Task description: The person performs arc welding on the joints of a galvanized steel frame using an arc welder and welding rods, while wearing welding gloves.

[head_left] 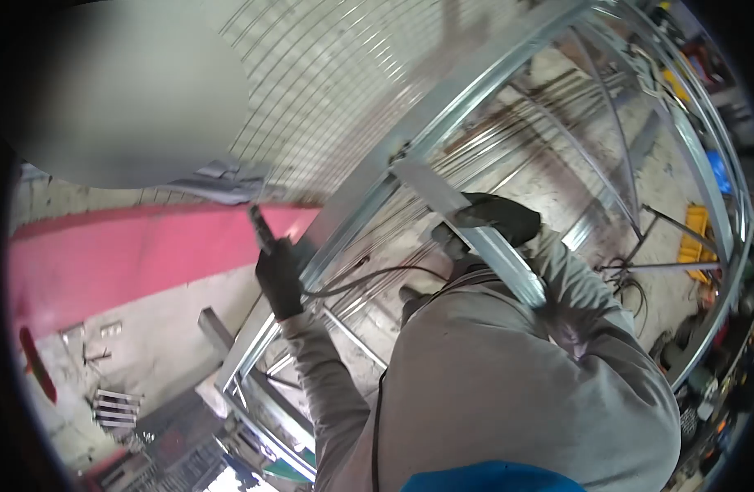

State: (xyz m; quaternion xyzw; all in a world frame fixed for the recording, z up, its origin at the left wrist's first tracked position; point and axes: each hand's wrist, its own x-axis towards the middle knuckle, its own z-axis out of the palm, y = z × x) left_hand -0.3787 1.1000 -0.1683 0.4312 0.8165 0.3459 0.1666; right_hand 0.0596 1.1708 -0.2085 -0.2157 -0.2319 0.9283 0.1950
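My left hand [279,277], in a dark glove, is closed around a welding electrode holder [263,230] whose worn end points up and away from me. A black cable [369,280] trails from that hand toward my body. Beside it runs the long galvanized steel beam [350,205] of a large frame. My right hand [506,220], also gloved, is wrapped around a shorter steel channel [500,261] that slants from the beam toward my chest. The channel's far end meets the beam at a dark-marked joint [400,153]. Part of my right hand's fingers is hidden behind the channel.
A blurred grey rounded shape [123,90] covers the upper left. Beyond the beam are a pink panel [147,246] and wire mesh [311,90]. Thin rods [508,135] lie on the floor. Curved frame tubing [726,213], a yellow crate [695,242] and clutter line the right side.
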